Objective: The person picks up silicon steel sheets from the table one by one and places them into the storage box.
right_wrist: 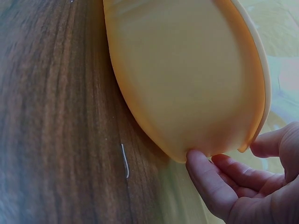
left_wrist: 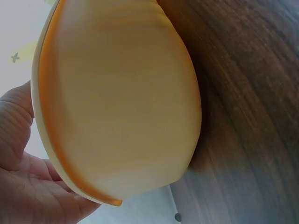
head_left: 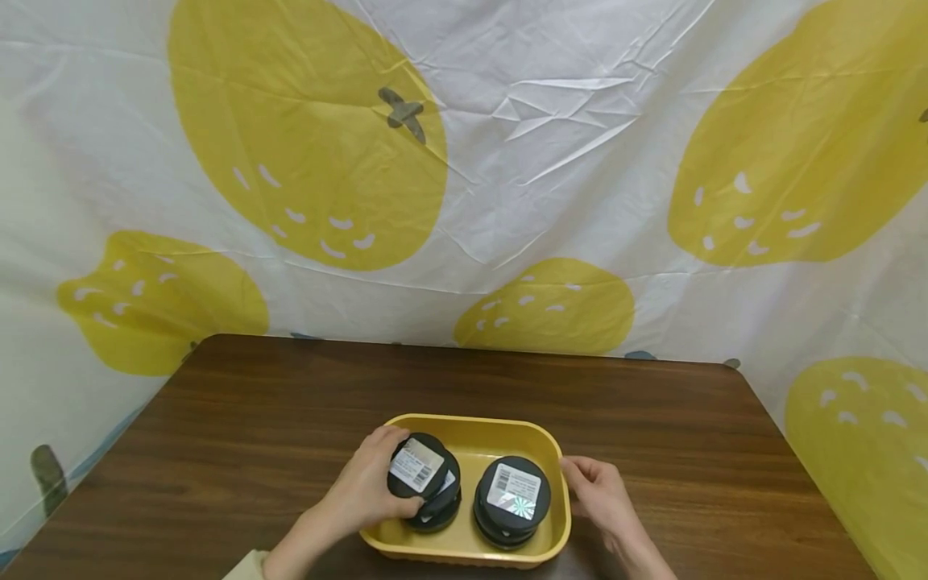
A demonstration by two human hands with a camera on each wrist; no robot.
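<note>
A yellow plastic tray [head_left: 507, 557] with rounded corners stands on the table. In its left half is a leaning pile of black, round, labelled discs; my left hand [head_left: 373, 479] grips the top disc [head_left: 428, 487], thumb at the near side and fingers at the far side. The left wrist view shows that hand [left_wrist: 37, 186] behind the tray's rim, with the disc hidden. A second stack of black discs [head_left: 511, 495] sits in the right half. At the tray's right end my right hand [head_left: 602, 491] pinches the rim; in the right wrist view its fingertips [right_wrist: 198, 161] touch the outer wall.
The dark wooden table [head_left: 326, 387] spreads around the tray. A white cloth [head_left: 500, 185] with yellow fruit prints hangs behind the table's far edge. In the right wrist view, a thin white strip [right_wrist: 124, 161] lies on the wood beside the tray.
</note>
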